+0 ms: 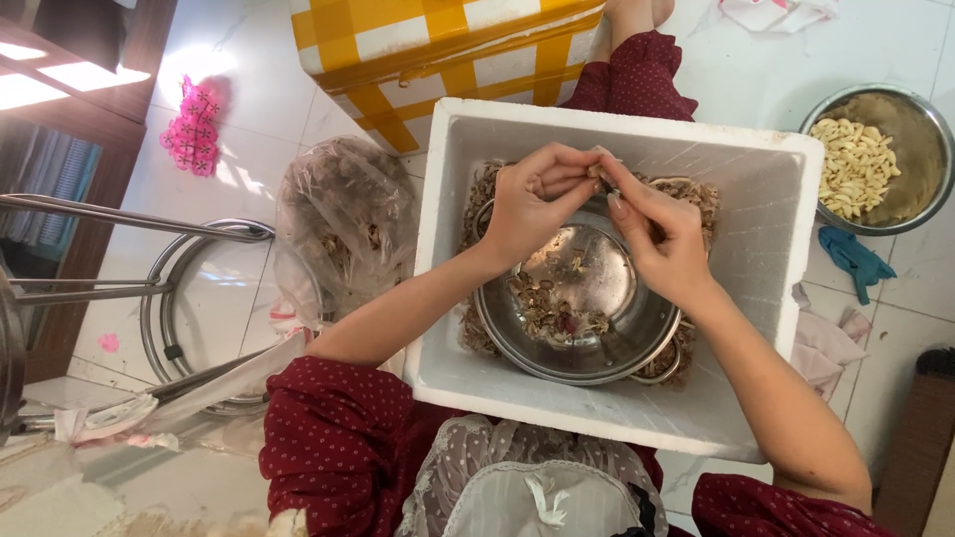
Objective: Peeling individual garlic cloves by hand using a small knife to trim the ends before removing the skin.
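Note:
My left hand (529, 204) and my right hand (662, 239) meet above a steel bowl (617, 353) that sits inside a white foam box (766, 199) on my lap. Both hands pinch one small nut (594, 175) between their fingertips; a thin dark tool seems to be in my right hand, but it is too small to be sure. Brown shell scraps (545, 303) lie in the steel bowl. More shells (696, 194) fill the box around the bowl.
A steel bowl of pale peeled nuts (856, 164) stands on the floor at the right, with a blue cloth (854, 261) beside it. A clear plastic bag of shells (343, 224) lies left of the box. A yellow checked box (438, 40) is ahead, a metal stool frame (169, 288) at the left.

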